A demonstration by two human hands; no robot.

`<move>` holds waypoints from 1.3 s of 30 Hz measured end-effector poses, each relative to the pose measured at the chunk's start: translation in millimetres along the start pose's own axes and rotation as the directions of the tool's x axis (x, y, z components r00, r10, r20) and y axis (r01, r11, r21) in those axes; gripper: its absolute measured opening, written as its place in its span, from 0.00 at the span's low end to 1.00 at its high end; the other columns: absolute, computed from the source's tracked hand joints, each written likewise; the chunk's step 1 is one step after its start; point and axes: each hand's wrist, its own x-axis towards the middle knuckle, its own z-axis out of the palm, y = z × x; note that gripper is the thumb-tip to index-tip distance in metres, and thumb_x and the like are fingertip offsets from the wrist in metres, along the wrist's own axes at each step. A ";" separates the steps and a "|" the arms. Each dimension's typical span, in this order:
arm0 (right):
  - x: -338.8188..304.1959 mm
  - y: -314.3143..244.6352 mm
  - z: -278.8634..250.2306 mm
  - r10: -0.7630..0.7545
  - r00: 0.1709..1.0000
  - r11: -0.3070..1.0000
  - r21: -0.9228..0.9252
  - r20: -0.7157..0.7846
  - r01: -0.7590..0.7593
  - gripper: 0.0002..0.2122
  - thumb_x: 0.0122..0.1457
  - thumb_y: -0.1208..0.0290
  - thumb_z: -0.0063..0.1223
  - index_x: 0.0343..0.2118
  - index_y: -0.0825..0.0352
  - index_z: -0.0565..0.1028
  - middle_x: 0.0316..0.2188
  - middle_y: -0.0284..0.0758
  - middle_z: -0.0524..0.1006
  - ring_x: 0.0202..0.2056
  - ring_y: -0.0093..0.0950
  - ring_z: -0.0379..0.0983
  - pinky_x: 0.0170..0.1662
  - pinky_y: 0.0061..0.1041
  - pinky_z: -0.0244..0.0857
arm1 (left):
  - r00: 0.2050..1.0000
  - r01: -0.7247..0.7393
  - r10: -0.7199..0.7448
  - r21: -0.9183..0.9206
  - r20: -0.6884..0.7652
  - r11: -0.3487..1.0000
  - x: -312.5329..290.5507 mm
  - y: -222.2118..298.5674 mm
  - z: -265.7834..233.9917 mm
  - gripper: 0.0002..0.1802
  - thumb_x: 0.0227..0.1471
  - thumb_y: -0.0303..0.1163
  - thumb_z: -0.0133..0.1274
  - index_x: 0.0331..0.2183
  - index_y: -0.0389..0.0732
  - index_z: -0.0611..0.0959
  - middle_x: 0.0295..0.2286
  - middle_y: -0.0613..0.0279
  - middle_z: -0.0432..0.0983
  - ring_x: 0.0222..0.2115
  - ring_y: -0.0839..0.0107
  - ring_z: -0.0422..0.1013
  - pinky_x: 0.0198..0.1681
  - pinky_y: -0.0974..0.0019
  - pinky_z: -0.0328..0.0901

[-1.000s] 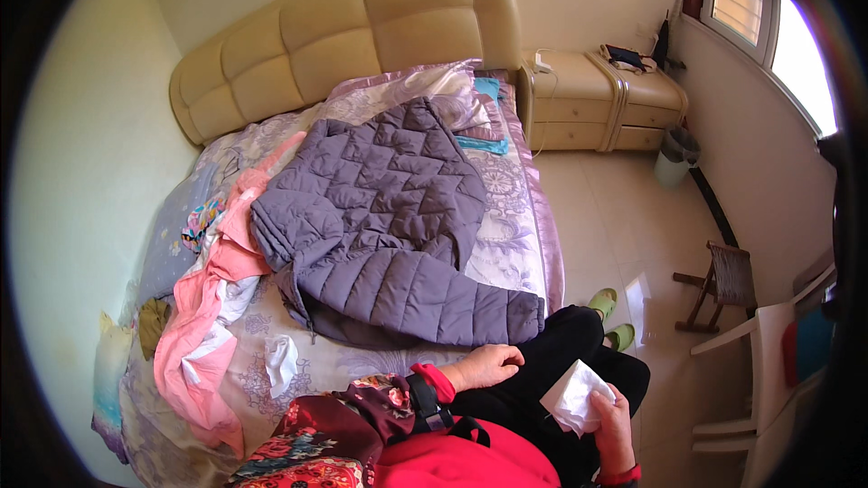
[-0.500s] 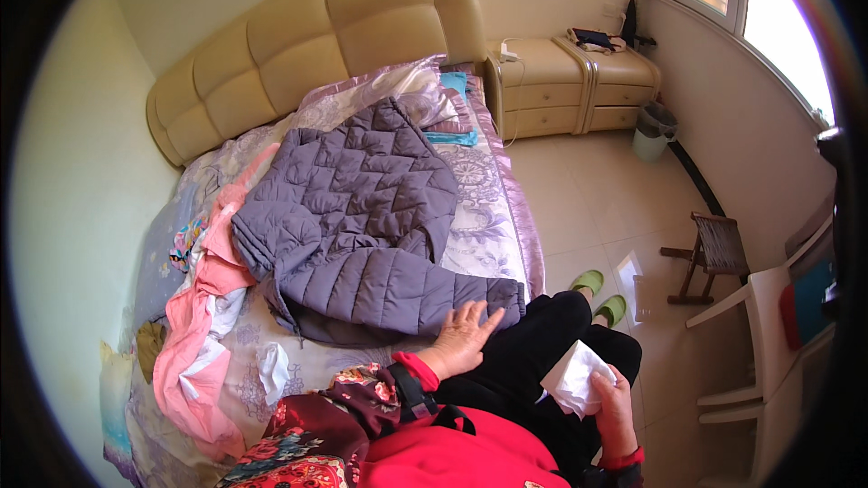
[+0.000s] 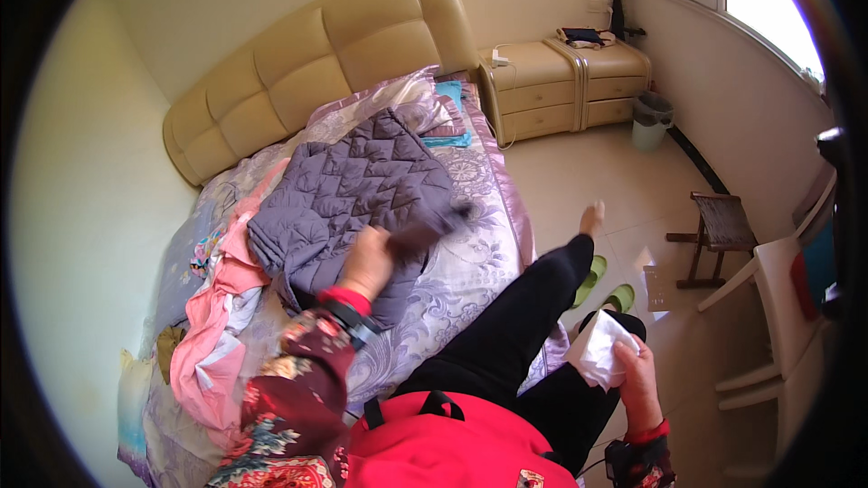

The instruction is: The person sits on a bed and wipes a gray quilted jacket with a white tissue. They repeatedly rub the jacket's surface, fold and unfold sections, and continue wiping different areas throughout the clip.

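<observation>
A grey-purple quilted jacket (image 3: 334,181) lies spread on the bed. My left hand (image 3: 369,262) is closed on its sleeve, which is lifted and smeared by motion over the jacket's right side. Out over my right knee, my right hand (image 3: 640,381) grips a folded white tissue (image 3: 599,350) between thumb and fingers. My left leg is stretched out along the bed's edge with the foot bare. Below it, green slippers (image 3: 589,282) rest on the floor.
A pink garment (image 3: 206,380) trails down the bed's left side. Beyond the bed stand a padded headboard (image 3: 298,54) and tan nightstands (image 3: 533,95). To the right are a bin (image 3: 651,122), a small wooden stool (image 3: 719,226) and a white plastic chair (image 3: 778,307).
My left hand has gone from lying open on the sleeve to gripping it, folding it up and leftward. My left leg has swung out, its foot out of the slipper. The tissue stays in my right hand.
</observation>
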 end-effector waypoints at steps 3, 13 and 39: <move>7.1 -4.4 -8.7 -0.037 0.999 0.999 -0.013 0.037 0.038 0.10 0.55 0.75 0.52 0.39 0.71 0.74 0.32 0.34 0.78 0.32 0.24 0.76 0.39 0.22 0.70 | 0.857 0.395 -0.449 -0.236 -0.254 0.888 39.1 -80.8 -77.5 0.16 0.55 0.38 0.45 0.38 0.35 0.76 0.32 0.41 0.76 0.33 0.42 0.72 0.35 0.47 0.67; 12.7 -0.7 -7.7 -0.010 0.991 0.998 -0.066 0.134 0.019 0.13 0.55 0.74 0.54 0.42 0.73 0.73 0.34 0.34 0.78 0.33 0.23 0.75 0.39 0.21 0.69 | 0.686 0.697 -0.602 -0.133 0.410 0.704 -107.8 -110.2 10.1 0.23 0.48 0.45 0.57 0.39 0.37 0.73 0.35 0.48 0.69 0.36 0.54 0.68 0.39 0.56 0.64; 77.4 3.3 57.9 0.113 0.993 0.988 -0.110 0.038 -0.108 0.12 0.55 0.73 0.54 0.41 0.73 0.73 0.32 0.33 0.77 0.32 0.22 0.75 0.38 0.20 0.68 | 0.956 0.218 0.048 -0.590 0.290 -0.777 52.6 -89.2 10.2 0.26 0.63 0.50 0.36 0.44 0.38 0.76 0.50 0.48 0.69 0.55 0.49 0.62 0.59 0.35 0.51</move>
